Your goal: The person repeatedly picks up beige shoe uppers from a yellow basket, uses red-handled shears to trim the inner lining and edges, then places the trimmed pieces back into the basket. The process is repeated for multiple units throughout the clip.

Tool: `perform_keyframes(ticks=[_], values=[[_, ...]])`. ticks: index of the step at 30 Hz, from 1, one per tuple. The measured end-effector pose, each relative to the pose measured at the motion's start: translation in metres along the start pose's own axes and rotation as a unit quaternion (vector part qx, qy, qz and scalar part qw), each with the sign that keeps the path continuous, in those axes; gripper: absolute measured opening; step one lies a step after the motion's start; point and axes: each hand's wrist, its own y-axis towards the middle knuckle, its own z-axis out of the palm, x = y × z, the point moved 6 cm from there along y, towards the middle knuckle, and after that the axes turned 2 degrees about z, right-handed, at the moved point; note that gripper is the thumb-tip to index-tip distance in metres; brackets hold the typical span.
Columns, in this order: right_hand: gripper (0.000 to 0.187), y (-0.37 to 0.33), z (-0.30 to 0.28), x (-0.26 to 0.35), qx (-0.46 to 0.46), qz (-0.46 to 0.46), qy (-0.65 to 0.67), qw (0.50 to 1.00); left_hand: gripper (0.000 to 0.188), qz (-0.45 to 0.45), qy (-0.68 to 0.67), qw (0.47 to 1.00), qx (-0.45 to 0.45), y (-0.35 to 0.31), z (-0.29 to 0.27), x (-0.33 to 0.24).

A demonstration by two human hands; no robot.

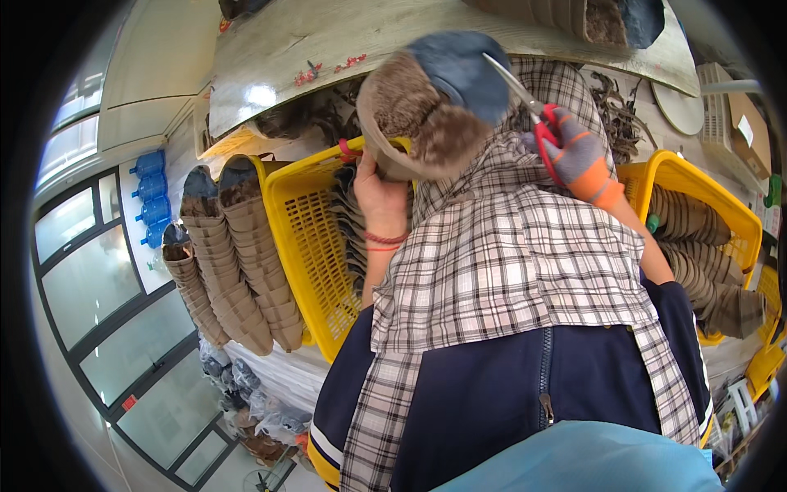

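My left hand [381,197], bare with a red cord at the wrist, grips the lower left edge of a rounded, fur-lined brown piece [418,119]. Brown fur faces up inside it, and a dark blue panel [459,66] forms its far right part. I cannot tell its exact kind; it looks like a shoe upper. My right hand [578,160], in a grey and orange glove, is closed around the red handles of a pair of scissors [525,90]. The blades reach over the blue panel; whether they touch it is unclear.
A pale worktable [279,74] lies ahead, with more brown pieces [557,18] at its far edge. Yellow baskets [299,238] stand on both sides, the right one [656,176] holding brown stacks. Tall nested stacks [254,254] stand at left. Dark scraps [619,107] lie beyond my right hand.
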Motion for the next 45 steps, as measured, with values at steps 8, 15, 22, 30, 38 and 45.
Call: perform_keyframes(ticks=[8,15,22,30,38,45], values=[[0.032,-0.006,0.021,0.008,0.254,-0.039,-0.325,0.910,0.033,-0.106,0.231,0.967,0.019,-0.018,0.010,0.011],[0.032,-0.009,0.043,-0.002,0.286,0.000,-0.350,0.892,0.037,-0.263,0.140,0.955,-0.005,-0.035,-0.005,0.007],[0.036,-0.005,0.021,0.003,0.227,-0.051,-0.314,0.920,0.036,-0.245,0.168,0.955,0.007,-0.030,-0.020,0.013],[0.037,-0.004,0.007,0.034,0.210,-0.159,-0.313,0.912,0.034,-0.208,0.157,0.963,0.061,-0.026,-0.027,0.019],[0.036,0.001,0.024,0.053,0.211,-0.209,-0.354,0.887,0.033,-0.194,0.153,0.968,0.049,-0.027,-0.019,0.018],[0.035,0.001,0.030,0.056,0.222,-0.213,-0.382,0.871,0.018,-0.180,0.113,0.977,-0.012,-0.027,-0.022,0.019]])
